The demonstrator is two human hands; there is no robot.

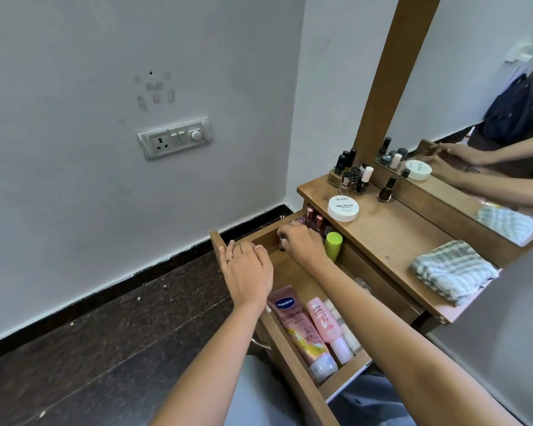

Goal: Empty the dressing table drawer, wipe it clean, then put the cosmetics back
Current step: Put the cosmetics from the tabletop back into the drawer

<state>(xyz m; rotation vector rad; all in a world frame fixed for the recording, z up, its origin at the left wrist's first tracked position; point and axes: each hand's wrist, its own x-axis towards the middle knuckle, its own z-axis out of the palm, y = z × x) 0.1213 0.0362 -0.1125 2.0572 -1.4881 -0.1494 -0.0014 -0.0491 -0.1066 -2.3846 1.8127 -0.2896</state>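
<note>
The wooden drawer [293, 361] is pulled out from the dressing table [391, 241]. My left hand [248, 269] rests on the drawer's front edge, fingers laid over it. My right hand [302, 244] reaches into the far end and pinches a small dark bottle [282, 242] among several nail polish bottles [314, 218]. A green-capped bottle [333, 245] stands beside that hand. A pink Vaseline tube [302, 330] and a smaller pink bottle [326, 329] lie at the near end. A folded checked cloth [453, 270] lies on the tabletop.
On the tabletop stand several nail polish bottles [351, 173] and a white nail polish remover tub [342, 208]. A mirror [474, 124] rises behind them. A wall with a switch plate [174, 138] is to the left, above a dark floor [90, 348].
</note>
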